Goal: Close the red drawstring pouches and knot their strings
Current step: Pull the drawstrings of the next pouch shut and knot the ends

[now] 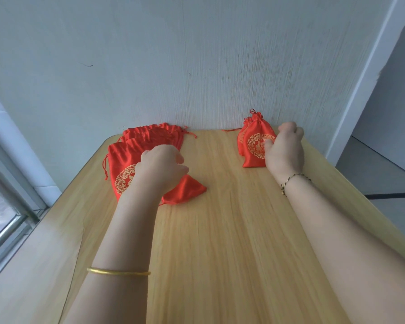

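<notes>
Light wooden surface (220,230) against a wall

The pale grey textured wall (173,54) rises behind; a metal-framed window (7,206) sits left, grey floor (388,174) right.

A light wooden table (220,230) stands against a grey-white wall (150,54), a window (2,206) at left.

A heap of flat, open red satin drawstring pouches (147,136) with gold round emblems lies at about ten o'clock, overlapping, mouths ungathered toward the far wall, thin red strings trailing at their sides. One plain red pouch (185,189) juts out at the heap's near edge. At about one o'clock, cinched red pouches (255,141) lie stacked, necks gathered and strings knotted on top.
</notes>
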The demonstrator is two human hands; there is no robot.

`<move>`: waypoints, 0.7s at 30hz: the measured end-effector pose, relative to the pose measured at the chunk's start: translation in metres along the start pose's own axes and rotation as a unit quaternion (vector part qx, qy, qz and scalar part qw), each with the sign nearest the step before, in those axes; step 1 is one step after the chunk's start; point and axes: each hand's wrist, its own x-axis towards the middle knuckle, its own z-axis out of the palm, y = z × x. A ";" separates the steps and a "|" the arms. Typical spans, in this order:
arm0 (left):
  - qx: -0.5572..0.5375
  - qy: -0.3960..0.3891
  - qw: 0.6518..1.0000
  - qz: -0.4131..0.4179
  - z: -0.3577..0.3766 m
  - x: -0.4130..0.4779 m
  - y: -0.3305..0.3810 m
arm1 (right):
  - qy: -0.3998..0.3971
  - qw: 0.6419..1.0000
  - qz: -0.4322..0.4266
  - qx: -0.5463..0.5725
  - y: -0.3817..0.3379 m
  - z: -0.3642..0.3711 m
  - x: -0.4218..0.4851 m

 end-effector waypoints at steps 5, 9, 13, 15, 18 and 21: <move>0.059 -0.029 0.998 -0.005 -0.005 -0.001 -0.002 | -0.159 0.970 -0.149 0.108 -0.029 -0.008 -0.037; 0.071 -0.013 0.997 0.011 -0.008 0.001 -0.003 | -0.389 0.879 -0.241 0.137 -0.052 -0.005 -0.079; 0.036 0.020 0.999 0.012 -0.013 -0.001 -0.004 | -0.349 0.875 -0.334 0.046 -0.048 0.013 -0.098; 0.025 0.016 0.999 0.023 -0.014 -0.001 -0.003 | -0.293 0.880 -0.375 0.009 -0.043 0.016 -0.101; -0.017 0.009 0.999 0.030 -0.016 -0.005 0.000 | -0.237 0.877 -0.418 -0.014 -0.035 0.022 -0.099; -0.080 0.008 0.996 0.025 -0.017 -0.007 0.001 | -0.227 0.911 -0.323 0.115 -0.027 0.028 -0.091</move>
